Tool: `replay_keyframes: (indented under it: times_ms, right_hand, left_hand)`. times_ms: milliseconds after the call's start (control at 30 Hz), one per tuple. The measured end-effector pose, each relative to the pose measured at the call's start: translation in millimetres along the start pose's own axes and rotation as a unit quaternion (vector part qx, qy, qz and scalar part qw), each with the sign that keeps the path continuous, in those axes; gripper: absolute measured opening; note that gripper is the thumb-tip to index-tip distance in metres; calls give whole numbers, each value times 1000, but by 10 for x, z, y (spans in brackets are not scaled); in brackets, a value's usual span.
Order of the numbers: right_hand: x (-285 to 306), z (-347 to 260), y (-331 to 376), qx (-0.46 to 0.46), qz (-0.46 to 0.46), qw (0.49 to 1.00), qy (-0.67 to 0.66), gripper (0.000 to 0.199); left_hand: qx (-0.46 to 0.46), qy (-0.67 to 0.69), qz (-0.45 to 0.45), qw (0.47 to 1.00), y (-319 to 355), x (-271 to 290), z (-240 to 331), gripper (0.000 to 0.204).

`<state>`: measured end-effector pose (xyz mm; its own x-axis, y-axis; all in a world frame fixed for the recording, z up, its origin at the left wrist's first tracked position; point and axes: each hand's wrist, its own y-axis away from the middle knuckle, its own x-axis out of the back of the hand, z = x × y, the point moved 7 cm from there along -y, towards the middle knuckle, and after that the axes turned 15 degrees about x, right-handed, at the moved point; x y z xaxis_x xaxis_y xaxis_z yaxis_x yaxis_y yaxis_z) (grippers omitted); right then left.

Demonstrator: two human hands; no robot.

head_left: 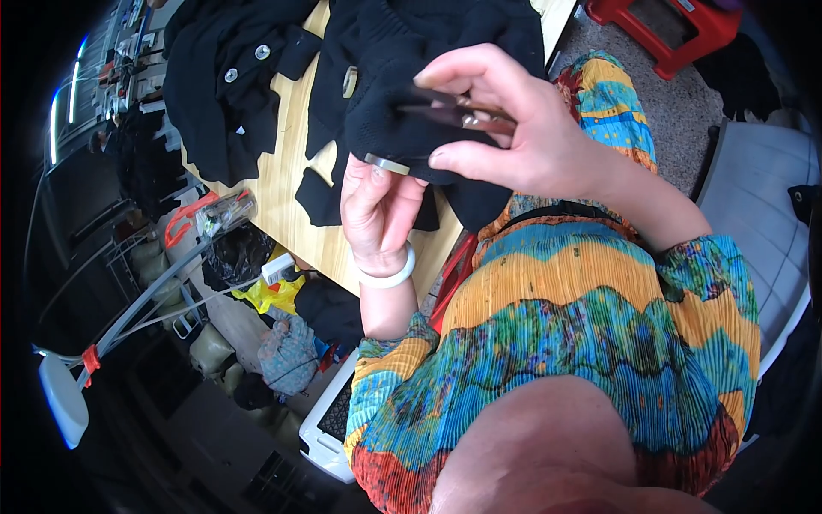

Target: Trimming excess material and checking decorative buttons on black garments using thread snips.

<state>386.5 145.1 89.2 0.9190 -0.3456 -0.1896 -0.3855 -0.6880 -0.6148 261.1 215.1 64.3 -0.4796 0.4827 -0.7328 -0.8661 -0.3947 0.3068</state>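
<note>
A black knit garment (411, 43) lies over the table and hangs off its near side. My left hand (381, 210) is closed on its edge from below, with a pale, shiny round button (387, 163) at the fingertips. A second button (349, 81) shows further up the knit. Above the cloth, my right hand (522, 128) is curled round thread snips (484, 118), thumb and forefinger apart on either side. Motion smears the dark blades, so whether they touch the cloth is unclear. A white bangle (385, 270) circles my left wrist.
Another black garment (227, 103) with large shiny buttons covers the left of the wooden table (291, 128). A red stool (668, 30) stands at the upper right, near a grey chair (758, 188). Left of the table are a yellow bag (274, 293) and a black plastic bag (240, 257).
</note>
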Motion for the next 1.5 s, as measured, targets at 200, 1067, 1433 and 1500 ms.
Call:
replay_keyframes:
  times_ms: [200,1067,1433,1500]
  right_hand:
    - [141,12,-234,78,57,994,42,19]
    - [-168,21,248,-129,-43,988,-67,20]
    - [-224,84,269,-157,-51,980,-114,18]
    - [-234,108,271,-172,-44,973,-146,18]
  left_hand:
    - [51,-5,20,999,-64,-28,-30,38]
    - [-29,25,5,999,22,51,55,39]
    - [-44,20,19,999,37,57,46,41]
    - [-43,16,10,999,40,75,41,42]
